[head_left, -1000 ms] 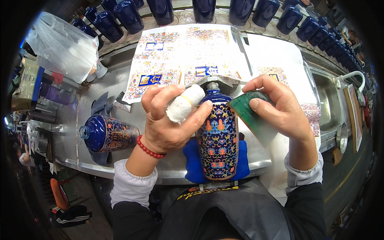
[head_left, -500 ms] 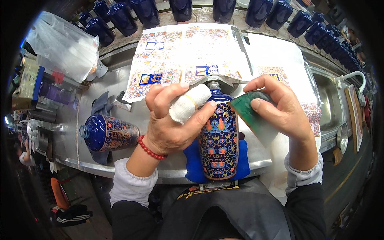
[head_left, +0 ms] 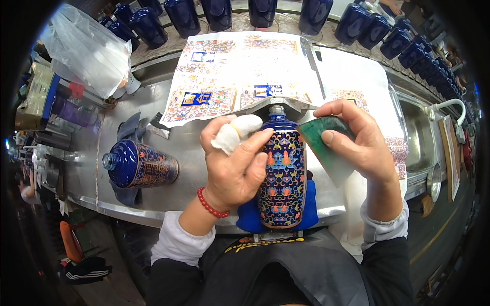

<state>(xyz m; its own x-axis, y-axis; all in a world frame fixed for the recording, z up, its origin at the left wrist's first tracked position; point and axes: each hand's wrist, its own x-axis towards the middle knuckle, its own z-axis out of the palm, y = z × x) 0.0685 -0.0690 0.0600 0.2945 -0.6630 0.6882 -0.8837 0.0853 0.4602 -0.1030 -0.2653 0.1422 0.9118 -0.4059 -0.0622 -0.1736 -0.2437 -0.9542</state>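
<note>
A dark blue bottle [head_left: 282, 181] with a colourful floral pattern lies in front of me, its neck pointing away, on a blue cloth [head_left: 248, 217]. My left hand [head_left: 232, 168] holds a rolled white cloth [head_left: 236, 133] with a yellowish band round it. The extended index finger of that hand reaches the bottle's shoulder, at the pattern's upper edge. My right hand [head_left: 357, 140] grips a thin green scraper [head_left: 326, 145] between thumb and fingers, just right of the bottle. Farther left, a second patterned blue bottle [head_left: 145, 166] lies on a dark grey cloth [head_left: 130, 196].
Printed pattern sheets [head_left: 204, 76] cover the metal worktop [head_left: 87, 173] beyond the bottle. Several plain blue bottles [head_left: 217, 13] stand along the far ledge. A sink [head_left: 416, 132] with a white tap is at right; a plastic bag [head_left: 89, 48] stands far left.
My left hand has turned and shifted right and slightly down, its index finger now at the bottle's shoulder. The white roll has tilted with it. The right hand still holds the scraper in nearly the same place.
</note>
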